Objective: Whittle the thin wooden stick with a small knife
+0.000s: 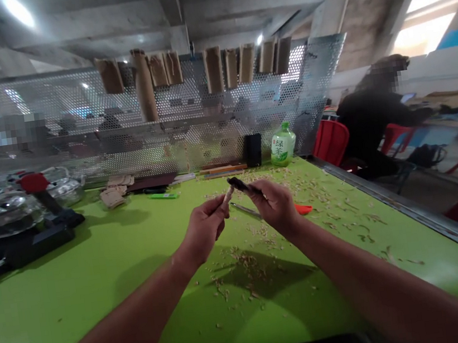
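Over the middle of the green table (156, 293), my left hand (206, 228) is closed on a small pale piece (227, 195), which looks like wood and points up and to the right. My right hand (274, 202) is wrapped round a dark tool (239, 184), whose tip is beside the top of the pale piece. I cannot tell whether they touch. Wood shavings (247, 264) lie scattered beneath and to the right of both hands. Behind my right hand, a thin metal blade (246, 210) and an orange-red handle (304, 209) lie on the table, partly hidden.
A green-tea bottle (283, 146) and a black box (254, 150) stand at the back. Thin wood pieces (112, 193) and a green cutter (163, 196) lie back left. A red-black power tool (41, 190) is at left. A person (373, 113) sits at right.
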`<state>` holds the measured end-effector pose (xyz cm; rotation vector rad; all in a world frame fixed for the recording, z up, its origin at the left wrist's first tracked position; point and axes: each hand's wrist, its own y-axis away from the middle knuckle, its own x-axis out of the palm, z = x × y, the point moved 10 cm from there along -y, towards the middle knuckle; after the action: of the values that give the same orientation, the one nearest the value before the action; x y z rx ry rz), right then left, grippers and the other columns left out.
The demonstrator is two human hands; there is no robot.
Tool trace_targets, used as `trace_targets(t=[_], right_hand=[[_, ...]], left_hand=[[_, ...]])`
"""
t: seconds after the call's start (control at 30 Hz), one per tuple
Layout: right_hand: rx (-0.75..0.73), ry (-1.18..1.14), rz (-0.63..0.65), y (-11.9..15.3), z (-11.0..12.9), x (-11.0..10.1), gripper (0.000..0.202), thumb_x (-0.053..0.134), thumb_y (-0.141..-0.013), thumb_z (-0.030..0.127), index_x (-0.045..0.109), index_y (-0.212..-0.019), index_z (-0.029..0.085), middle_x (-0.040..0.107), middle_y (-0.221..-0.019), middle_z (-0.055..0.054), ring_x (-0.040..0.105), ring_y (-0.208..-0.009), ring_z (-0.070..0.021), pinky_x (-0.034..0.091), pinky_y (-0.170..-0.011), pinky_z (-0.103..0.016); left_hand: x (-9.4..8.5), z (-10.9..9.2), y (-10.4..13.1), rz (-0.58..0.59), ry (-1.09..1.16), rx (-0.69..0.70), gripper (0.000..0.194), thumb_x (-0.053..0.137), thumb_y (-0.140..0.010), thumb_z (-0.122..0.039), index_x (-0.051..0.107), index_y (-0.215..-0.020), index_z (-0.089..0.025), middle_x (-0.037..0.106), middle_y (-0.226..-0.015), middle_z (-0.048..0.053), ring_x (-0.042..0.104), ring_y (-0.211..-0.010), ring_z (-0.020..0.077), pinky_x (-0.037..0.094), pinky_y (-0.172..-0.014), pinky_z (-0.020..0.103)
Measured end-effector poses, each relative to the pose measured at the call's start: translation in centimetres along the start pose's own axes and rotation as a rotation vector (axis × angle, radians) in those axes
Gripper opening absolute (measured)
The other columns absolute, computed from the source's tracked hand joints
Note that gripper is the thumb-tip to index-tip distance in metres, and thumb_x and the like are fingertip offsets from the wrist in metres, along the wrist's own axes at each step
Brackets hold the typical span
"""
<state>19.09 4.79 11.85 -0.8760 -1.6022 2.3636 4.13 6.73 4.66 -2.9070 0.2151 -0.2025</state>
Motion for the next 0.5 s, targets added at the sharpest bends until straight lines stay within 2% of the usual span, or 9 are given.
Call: trace_targets(t=[0.13, 0.2, 0.3, 0.4, 0.43, 0.5], right_hand=[[0.026, 0.053, 0.116, -0.4, -0.6, 1.4, 0.016, 0.050, -0.090, 0.027, 0.062, -0.081, 0.021, 0.060, -0.065, -0.001, 0.052, -0.061, -0.0149, 0.037, -0.058, -0.026], [0.056, 0.034, 0.149, -0.5, -1.2, 1.7, 0.017, 0.050, -0.089, 0.028, 0.062, -0.080, 0.021, 0.059, -0.065, -0.001, 0.052, -0.060, -0.0147, 0.036, -0.057, -0.026], [0.186, -0.013, 0.066, -0.3, -3.5, 0.8, 0.020, 0.051, -0.090, 0.031, 0.058, -0.075, 0.020, 0.054, -0.061, 0.001, 0.048, -0.057, -0.0130, 0.034, -0.054, -0.025], [0.279, 0.026, -0.018, -0.4, -5.2, -0.3, 0.019, 0.053, -0.088, 0.031, 0.056, -0.073, 0.020, 0.052, -0.060, 0.002, 0.046, -0.055, -0.0122, 0.032, -0.052, -0.025], [0.278, 0.058, -0.011, -0.7, -5.0, -0.4, 0.018, 0.053, -0.088, 0.030, 0.056, -0.074, 0.020, 0.053, -0.061, 0.001, 0.046, -0.056, -0.0123, 0.031, -0.052, -0.025], [0.237, 0.143, 0.055, -1.7, -3.1, -0.1, 0.015, 0.054, -0.087, 0.028, 0.058, -0.075, 0.020, 0.055, -0.062, 0.000, 0.046, -0.054, -0.0121, 0.029, -0.051, -0.026]], left_hand=[[0.9, -0.6, 0.6, 0.002, -0.227, 0.082, 0.019, 0.070, -0.075, -0.031, 0.073, -0.085, -0.015, 0.055, -0.068, 0.000, 0.041, -0.054, 0.0065, 0.027, -0.046, 0.018], [1.1, -0.5, 0.7, 0.019, -0.233, 0.058, 0.019, 0.067, -0.078, -0.033, 0.071, -0.080, -0.015, 0.053, -0.064, -0.001, 0.036, -0.051, 0.0063, 0.025, -0.045, 0.019], [0.0, -0.6, 0.4, -0.034, -0.130, 0.041, 0.023, 0.066, -0.078, -0.038, 0.071, -0.087, -0.017, 0.050, -0.059, -0.003, 0.030, -0.046, 0.0061, 0.021, -0.043, 0.019], [-1.3, -0.3, -0.4, -0.072, -0.136, 0.028, 0.025, 0.066, -0.077, -0.037, 0.071, -0.090, -0.016, 0.050, -0.056, -0.003, 0.029, -0.044, 0.0060, 0.021, -0.042, 0.019], [-1.6, -0.1, -0.7, -0.081, -0.161, 0.020, 0.025, 0.065, -0.078, -0.036, 0.071, -0.091, -0.016, 0.052, -0.057, -0.002, 0.029, -0.044, 0.0060, 0.021, -0.042, 0.019], [-2.2, 0.2, -1.2, -0.098, -0.220, 0.010, 0.024, 0.063, -0.078, -0.033, 0.072, -0.092, -0.016, 0.056, -0.061, -0.001, 0.031, -0.045, 0.0063, 0.022, -0.043, 0.018]])
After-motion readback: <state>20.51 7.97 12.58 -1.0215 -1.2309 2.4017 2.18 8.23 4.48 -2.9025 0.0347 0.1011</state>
